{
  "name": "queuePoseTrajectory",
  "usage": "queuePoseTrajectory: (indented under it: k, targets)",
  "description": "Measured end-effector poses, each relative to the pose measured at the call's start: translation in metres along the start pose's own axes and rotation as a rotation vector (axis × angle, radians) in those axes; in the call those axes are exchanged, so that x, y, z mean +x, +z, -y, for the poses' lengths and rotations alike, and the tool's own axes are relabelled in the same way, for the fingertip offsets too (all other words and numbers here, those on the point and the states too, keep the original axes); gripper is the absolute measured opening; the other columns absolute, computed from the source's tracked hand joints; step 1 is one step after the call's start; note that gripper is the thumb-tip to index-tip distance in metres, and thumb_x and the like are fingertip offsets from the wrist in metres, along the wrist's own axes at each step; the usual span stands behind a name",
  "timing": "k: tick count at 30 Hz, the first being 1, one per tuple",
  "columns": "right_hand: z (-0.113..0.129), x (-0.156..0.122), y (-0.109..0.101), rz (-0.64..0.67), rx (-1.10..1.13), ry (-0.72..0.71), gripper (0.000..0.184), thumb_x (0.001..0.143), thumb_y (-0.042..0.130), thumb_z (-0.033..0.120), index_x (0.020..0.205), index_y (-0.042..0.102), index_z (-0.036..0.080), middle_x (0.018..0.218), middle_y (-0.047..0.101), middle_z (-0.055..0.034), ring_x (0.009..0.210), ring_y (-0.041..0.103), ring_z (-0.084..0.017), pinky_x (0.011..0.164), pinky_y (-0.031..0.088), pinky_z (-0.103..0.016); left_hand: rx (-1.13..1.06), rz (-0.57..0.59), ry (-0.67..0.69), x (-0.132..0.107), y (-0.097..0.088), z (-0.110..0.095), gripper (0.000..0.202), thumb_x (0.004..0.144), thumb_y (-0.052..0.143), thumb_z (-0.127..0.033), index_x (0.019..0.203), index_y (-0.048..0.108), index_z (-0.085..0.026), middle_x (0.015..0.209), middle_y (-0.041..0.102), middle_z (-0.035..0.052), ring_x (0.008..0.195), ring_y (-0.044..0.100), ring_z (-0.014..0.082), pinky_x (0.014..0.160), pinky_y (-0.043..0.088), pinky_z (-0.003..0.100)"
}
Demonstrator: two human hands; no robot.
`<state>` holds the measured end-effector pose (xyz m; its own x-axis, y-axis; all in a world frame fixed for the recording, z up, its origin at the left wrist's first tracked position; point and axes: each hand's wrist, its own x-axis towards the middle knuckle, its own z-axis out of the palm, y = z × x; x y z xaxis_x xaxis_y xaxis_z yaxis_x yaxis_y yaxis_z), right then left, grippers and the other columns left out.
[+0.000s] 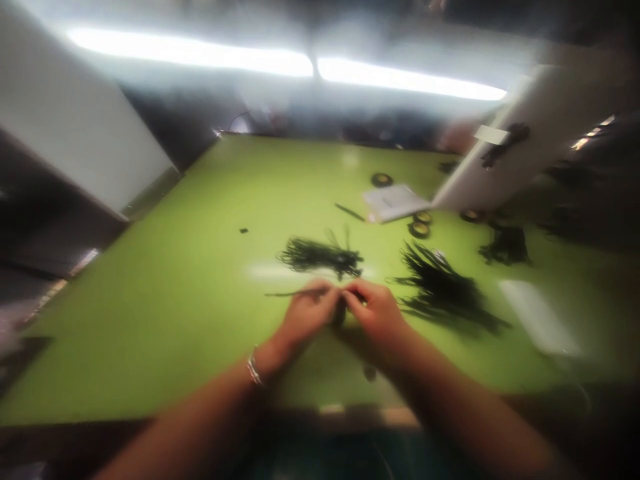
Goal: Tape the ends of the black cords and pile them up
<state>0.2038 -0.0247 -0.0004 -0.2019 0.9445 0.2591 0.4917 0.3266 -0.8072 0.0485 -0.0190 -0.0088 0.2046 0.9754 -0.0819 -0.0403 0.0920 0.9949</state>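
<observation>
The whole view is smeared by motion. My left hand (306,315) and my right hand (376,312) meet over the green table (165,313), fingertips pinched together on a thin black strand (293,293) that pokes out to the left. A small dark object sits between the two hands. Behind them lies a bundle of black strands (320,256). A larger heap of black strands (445,290) lies just right of my right hand.
Several dark tape rolls (419,229) and a white paper (394,201) lie further back. A white board (525,143) leans in from the right, with another black bundle (506,245) below it. A white panel (70,113) stands at the left edge.
</observation>
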Motion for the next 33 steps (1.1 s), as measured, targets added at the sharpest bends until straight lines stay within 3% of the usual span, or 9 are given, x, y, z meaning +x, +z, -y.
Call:
queuePoseTrajectory:
  k: [5,9,14,16,21,24,29,31,33]
  targets:
    - [-0.012,0.000,0.001,-0.159,-0.288,-0.302,0.017,0.091,0.050,0.016,0.087,0.066,0.019,0.078,0.069,-0.0051,0.071,0.060,-0.017,0.068,0.047,-0.029,-0.086,0.081,-0.021,0.002,0.001,0.003,0.025,0.074,0.075,-0.033,0.092,0.068,-0.017,0.085,0.069,0.0058,0.075,0.061,0.0166,0.067,0.048,0.026]
    - [-0.017,0.002,-0.004,-0.208,-0.457,-0.516,0.018,0.091,0.048,0.012,0.088,0.065,0.019,0.072,0.064,-0.0050,0.069,0.054,-0.018,0.067,0.045,-0.031,-0.112,0.160,-0.065,0.001,-0.005,-0.001,0.017,0.075,0.070,-0.025,0.089,0.071,-0.016,0.076,0.065,0.0042,0.068,0.056,0.0154,0.061,0.044,0.026]
    - [-0.016,0.001,-0.007,-0.256,-0.605,-0.627,0.018,0.090,0.050,0.008,0.094,0.065,0.017,0.075,0.066,-0.0058,0.072,0.055,-0.018,0.071,0.045,-0.032,-0.166,0.192,-0.129,-0.003,-0.007,-0.005,0.003,0.070,0.064,-0.016,0.072,0.065,-0.013,0.064,0.055,0.0015,0.058,0.046,0.0125,0.054,0.037,0.025]
    - [-0.017,0.000,-0.004,-0.256,-0.632,-0.632,0.020,0.091,0.048,0.008,0.100,0.065,0.017,0.077,0.068,-0.0069,0.074,0.057,-0.019,0.073,0.046,-0.033,-0.179,0.161,-0.108,-0.003,-0.005,-0.005,0.010,0.071,0.065,-0.019,0.065,0.060,-0.014,0.059,0.050,-0.0003,0.055,0.042,0.0113,0.053,0.035,0.025]
    - [-0.019,-0.002,0.003,-0.206,-0.581,-0.675,0.023,0.092,0.048,0.010,0.107,0.065,0.015,0.082,0.070,-0.0088,0.079,0.059,-0.020,0.075,0.049,-0.035,-0.191,0.017,-0.117,-0.002,0.000,0.000,0.038,0.079,0.066,-0.046,0.059,0.058,-0.015,0.053,0.045,-0.0012,0.052,0.037,0.0101,0.050,0.031,0.024]
    - [-0.016,-0.002,0.003,-0.162,-0.411,-0.571,0.020,0.092,0.049,0.013,0.100,0.067,0.016,0.080,0.069,-0.0076,0.077,0.059,-0.019,0.074,0.049,-0.034,-0.210,-0.003,-0.143,-0.001,0.000,0.001,0.037,0.076,0.070,-0.046,0.060,0.059,-0.014,0.052,0.045,-0.0017,0.050,0.037,0.0093,0.049,0.030,0.023]
    - [-0.008,0.006,-0.010,-0.003,0.118,-0.099,0.026,0.096,0.046,0.031,0.088,0.067,0.019,0.075,0.069,-0.0028,0.067,0.061,-0.014,0.063,0.049,-0.027,-0.156,-0.013,-0.088,-0.003,-0.002,-0.011,0.030,0.078,0.069,-0.041,0.066,0.065,-0.014,0.056,0.051,-0.0002,0.050,0.038,0.0095,0.048,0.029,0.023]
    - [-0.006,0.009,-0.014,0.094,0.164,0.024,0.031,0.095,0.046,0.035,0.077,0.065,0.018,0.068,0.065,-0.0008,0.061,0.057,-0.012,0.059,0.046,-0.025,-0.081,-0.007,-0.033,-0.003,-0.001,-0.015,0.028,0.080,0.067,-0.039,0.065,0.066,-0.015,0.059,0.054,0.0008,0.054,0.042,0.0106,0.050,0.031,0.023]
    - [-0.006,0.011,-0.016,0.141,0.136,0.058,0.031,0.092,0.050,0.033,0.067,0.060,0.018,0.060,0.059,0.0019,0.058,0.052,-0.011,0.057,0.043,-0.023,-0.009,-0.001,0.041,-0.003,-0.001,-0.017,0.025,0.081,0.067,-0.036,0.066,0.067,-0.016,0.065,0.057,0.0016,0.060,0.047,0.0121,0.055,0.036,0.023]
